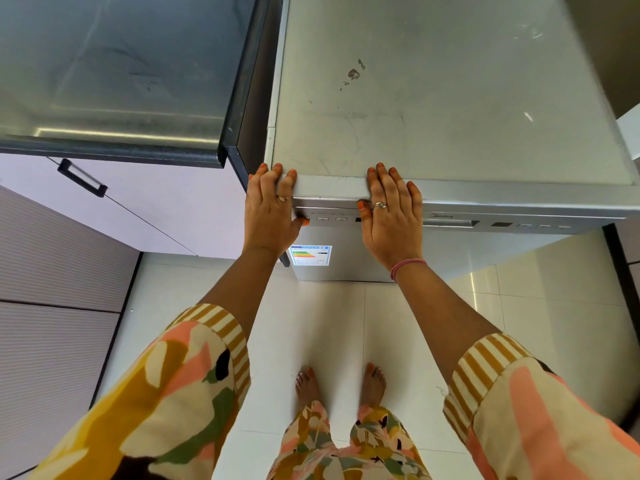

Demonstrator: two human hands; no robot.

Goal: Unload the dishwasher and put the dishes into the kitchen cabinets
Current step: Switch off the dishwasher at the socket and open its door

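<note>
hands rest apart on the front top edge of the closed silver freestanding dishwasher at twelve o'clock, left hand and right hand laid flat, so opening seems the step; next, the door must drop.

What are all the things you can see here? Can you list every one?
dishwasher: one, silver-grey, middle and right, door closed
control panel: one, silver, along the dishwasher's front top
energy label: one, white with coloured bars, on the dishwasher's front
countertop: one, dark grey, upper left
cabinet handle: one, black, on the pale cabinet front at left
floor: white tiles, below
left hand: one, fingers over the dishwasher's top front edge, ring on a finger
right hand: one, fingers over the same edge, ring, pink band at wrist
feet: two, bare, on the floor
</note>
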